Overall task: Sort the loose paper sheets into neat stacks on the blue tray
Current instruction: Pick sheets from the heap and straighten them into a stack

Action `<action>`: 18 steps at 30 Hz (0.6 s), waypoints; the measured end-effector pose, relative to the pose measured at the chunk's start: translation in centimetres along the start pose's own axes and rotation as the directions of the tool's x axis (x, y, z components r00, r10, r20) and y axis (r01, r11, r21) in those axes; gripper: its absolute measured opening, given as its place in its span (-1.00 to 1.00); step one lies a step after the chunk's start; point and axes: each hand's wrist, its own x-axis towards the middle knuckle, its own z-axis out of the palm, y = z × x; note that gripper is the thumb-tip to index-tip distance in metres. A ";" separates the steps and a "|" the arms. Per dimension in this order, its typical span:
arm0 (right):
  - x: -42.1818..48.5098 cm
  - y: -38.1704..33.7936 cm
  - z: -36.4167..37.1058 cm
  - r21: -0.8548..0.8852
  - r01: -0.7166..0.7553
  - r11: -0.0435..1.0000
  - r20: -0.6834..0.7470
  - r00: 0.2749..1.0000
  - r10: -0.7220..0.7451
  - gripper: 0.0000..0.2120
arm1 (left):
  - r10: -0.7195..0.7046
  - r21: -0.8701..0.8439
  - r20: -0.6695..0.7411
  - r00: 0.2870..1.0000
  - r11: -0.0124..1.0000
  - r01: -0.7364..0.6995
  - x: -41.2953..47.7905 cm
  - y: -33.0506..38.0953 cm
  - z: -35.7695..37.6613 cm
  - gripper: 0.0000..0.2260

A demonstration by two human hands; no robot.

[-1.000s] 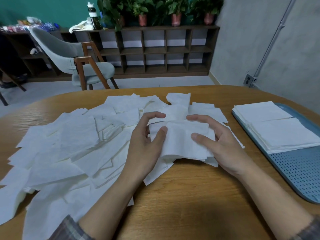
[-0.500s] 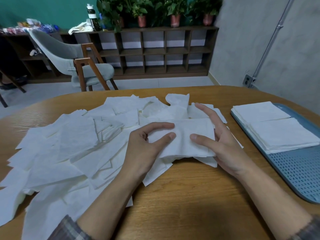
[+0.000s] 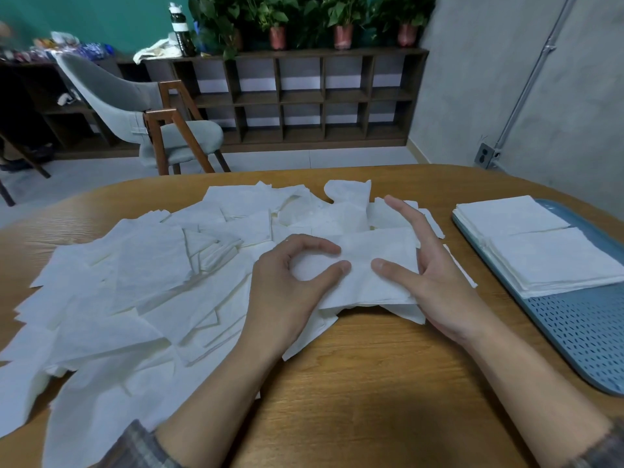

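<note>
**Squaring the bundle before it goes to the tray**

Since a second ago the right hand (image 3: 435, 275) has uncurled. Its fingers, which were hooked over the far edge of the bundle of sheets (image 3: 374, 265), now stand straight with the palm turned left against the bundle's right edge. The thumb lies flat on top. That hand is open and grips nothing.

The left hand (image 3: 290, 285) arches over the bundle's left end, with curved forefinger and thumb forming a ring and their tips resting on the top sheet. Whether its hidden fingers clasp the paper from below I cannot tell.

The bundle lies on the table (image 3: 371, 400) at the near right fringe of the loose pile (image 3: 135, 282). It is well apart from the blue tray (image 3: 591, 339) at the right, where two stacks (image 3: 553, 258) already sit side by side at the far end.

The step in hand looks like evening up the bundle. To do it well, the left hand should pin lightly while the right palm pushes the edges flush, then both work the near and far sides. The paper looks thin and limp, so hard pressure would probably crease it. Stray sheets under the near corner should be shed before lifting.
</note>
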 end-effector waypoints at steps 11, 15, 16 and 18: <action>-0.3 -0.3 0.0 -0.072 0.018 0.997 0.034 0.999 -0.016 -0.17 | 0.004 -0.068 0.122 0.993 0.998 0.004 -0.2 0.5 0.3 -0.86; -0.3 -0.5 0.3 -0.119 0.031 0.992 0.018 0.999 -0.029 -0.21 | 0.030 -0.031 0.110 0.993 0.999 -0.027 -0.2 0.1 0.3 -0.86; -0.2 -0.5 0.3 -0.136 0.035 0.990 0.007 0.999 -0.034 -0.22 | 0.050 0.002 0.088 0.995 0.999 -0.051 -0.2 0.0 0.4 -0.86; -0.3 -0.6 0.3 -0.147 0.054 0.988 -0.018 0.998 -0.058 -0.22 | 0.102 0.103 0.011 0.995 0.989 -0.102 -0.1 -0.3 0.5 -0.82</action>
